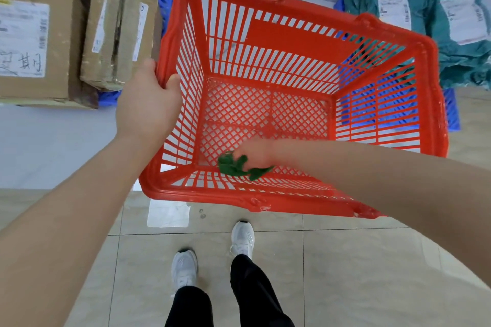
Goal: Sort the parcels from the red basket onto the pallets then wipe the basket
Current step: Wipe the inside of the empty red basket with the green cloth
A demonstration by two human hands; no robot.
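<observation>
Red basket (292, 37): held over tiled floor, between cardboard boxes (34, 42) at left and teal mailer bags (451, 34) at right. Left hand (148, 101): fingers curled round its left rim. Right hand (256, 152): inside, fingers clutching green cloth (235, 167) at the foot of the near wall.

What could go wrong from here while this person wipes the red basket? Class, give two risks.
1. Only the left hand holds the red basket, by one side rim; pressing inside could twist it from that grip.
2. The green cloth is bunched small in the right hand; it might snag on the slats.
</observation>
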